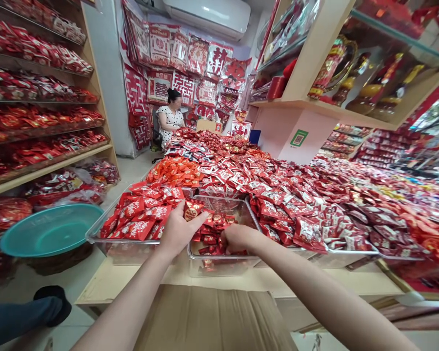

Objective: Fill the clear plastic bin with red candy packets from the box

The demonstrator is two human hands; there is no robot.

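My left hand [178, 228] has its grip closed on a red packet [192, 209] above the clear tray [225, 266], printed face toward my camera; fingers obscure its long axis. My right hand [239, 239] reaches inside, its grip's contents hidden. The counter [106, 279] lies beneath.

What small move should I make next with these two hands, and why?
Probably raise the right hand slightly: its fingertips are down among the packets in the middle bin, so whether they grip one can't be seen. The left hand already holds a red packet, so I'd keep it steady meanwhile.
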